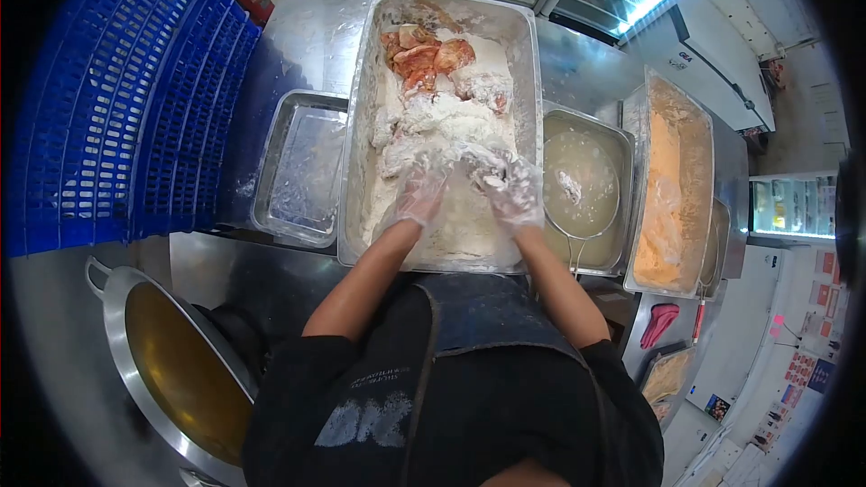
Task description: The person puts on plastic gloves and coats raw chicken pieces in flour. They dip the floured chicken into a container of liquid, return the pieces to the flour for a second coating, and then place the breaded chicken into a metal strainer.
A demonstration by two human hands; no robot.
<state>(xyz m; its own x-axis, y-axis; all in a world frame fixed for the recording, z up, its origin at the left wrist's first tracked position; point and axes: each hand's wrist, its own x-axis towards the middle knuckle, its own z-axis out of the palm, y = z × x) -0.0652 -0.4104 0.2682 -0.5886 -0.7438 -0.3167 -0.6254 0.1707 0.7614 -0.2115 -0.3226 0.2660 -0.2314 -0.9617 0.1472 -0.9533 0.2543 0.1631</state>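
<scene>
My left hand (pixel 422 192), in a clear plastic glove, is in a deep metal tub (pixel 355 140) of white flour (pixel 383 207). Its fingertips meet the near side of the flour-coated meat pieces (pixel 442 117); flour and the crinkled glove hide how far they are bent. Clumps of flour cling to the glove of my right hand (pixel 514 191), whose fingers curl around a floured meat piece (pixel 483 162) at the near end of the heap. Behind the coated pieces lie several reddish raw meat pieces (pixel 419 59), which look like marinated chicken.
Left of the tub sits a shallow metal tray (pixel 271 194) beside stacked blue crates (pixel 162 108). A big pan of oil (pixel 171 370) stands lower left. To the right are a strainer (pixel 597 234) in a pan of cloudy liquid (pixel 613 257) and a tub of orange powder (pixel 663 140).
</scene>
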